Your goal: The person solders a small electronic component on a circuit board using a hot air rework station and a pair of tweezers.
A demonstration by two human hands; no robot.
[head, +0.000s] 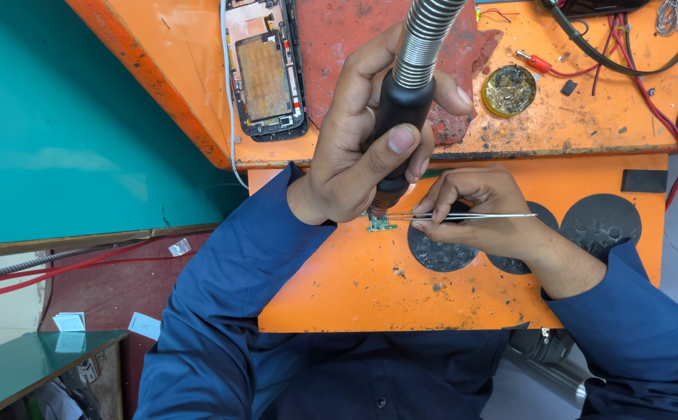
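Observation:
My left hand (352,159) grips the black handle of a hot-air tool (401,117) with a ribbed metal hose running up out of view; its nozzle points down at a tiny green circuit board (381,225) on the orange work shelf (354,288). My right hand (485,204) pinches thin metal tweezers (479,216), held level, with their tips reaching left to the small board just under the nozzle. Both arms wear dark blue sleeves.
An opened phone (267,70) with bare internals lies at the back on the orange bench (183,47), beside a worn red mat (347,31). A round tin of metal wool (509,89), red wires (650,101) and dark round pads (601,220) sit to the right.

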